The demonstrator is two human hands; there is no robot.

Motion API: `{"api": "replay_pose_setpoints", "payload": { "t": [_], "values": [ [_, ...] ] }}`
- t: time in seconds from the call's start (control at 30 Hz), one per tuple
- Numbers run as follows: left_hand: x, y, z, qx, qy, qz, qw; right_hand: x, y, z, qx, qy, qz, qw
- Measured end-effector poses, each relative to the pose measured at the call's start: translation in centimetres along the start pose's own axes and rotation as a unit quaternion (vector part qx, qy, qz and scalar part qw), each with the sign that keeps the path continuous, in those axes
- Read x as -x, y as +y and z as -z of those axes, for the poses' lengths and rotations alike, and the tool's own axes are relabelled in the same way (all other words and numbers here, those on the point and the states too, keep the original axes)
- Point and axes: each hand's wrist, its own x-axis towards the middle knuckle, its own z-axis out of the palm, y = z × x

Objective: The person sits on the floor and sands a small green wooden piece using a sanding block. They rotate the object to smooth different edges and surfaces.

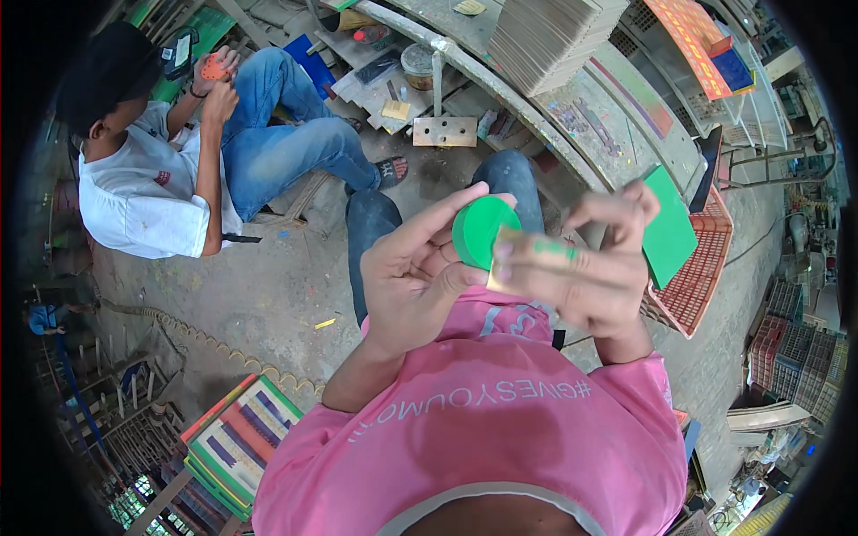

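A bright green disc [483, 230] is gripped at its edge by my left hand [413, 268], its thumb below and fingers behind. Over the disc's right side, my right hand [590, 268] pinches a small folded yellowish sheet [506, 259] that looks like sandpaper. The sheet meets or overlaps the disc's rim; motion blur hides the exact contact. My right index finger is raised apart from the others, with green smudges on the hand.
At left a seated co-worker [161, 188] holds an orange round piece [214, 67]. Ahead stands a workbench [536, 121] with a tall stack of boards [554, 40]. A green panel [666, 228] leans on an orange crate [706, 268] at right. Coloured frames [246, 438] lie lower left.
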Motion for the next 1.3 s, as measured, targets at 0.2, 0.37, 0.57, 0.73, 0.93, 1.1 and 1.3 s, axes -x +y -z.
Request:
{"api": "replay_pose_setpoints", "payload": {
  "t": [0.2,0.37,0.57,0.73,0.93,1.1,1.3],
  "values": [
    [0.1,-0.4,0.5,0.095,-0.045,0.012,0.994,-0.5,-0.3,0.1,-0.003,0.004,-0.003,1.000],
    [0.2,-0.1,0.5,0.047,-0.057,0.010,0.997,-0.1,-0.5,-0.3,-0.015,0.001,-0.030,0.999],
    [0.3,0.0,0.7,0.030,-0.060,0.010,0.998,-0.4,1.5,-1.2,0.032,0.012,-0.013,0.999],
    [0.2,-0.3,0.9,0.035,-0.061,0.008,0.998,-0.5,-0.6,-0.5,-0.005,-0.007,-0.004,1.000],
    [0.2,-0.2,1.1,0.032,-0.063,0.016,0.997,-0.6,-0.8,-0.2,-0.006,-0.030,0.017,0.999],
    [0.4,-0.2,1.0,0.037,-0.064,0.033,0.997,-0.4,0.1,-1.0,-0.036,0.022,-0.028,0.999],
    [0.1,-0.1,1.3,0.085,-0.095,0.053,0.990,-0.8,0.2,-0.9,-0.020,0.014,-0.017,1.000]
  ]
}}
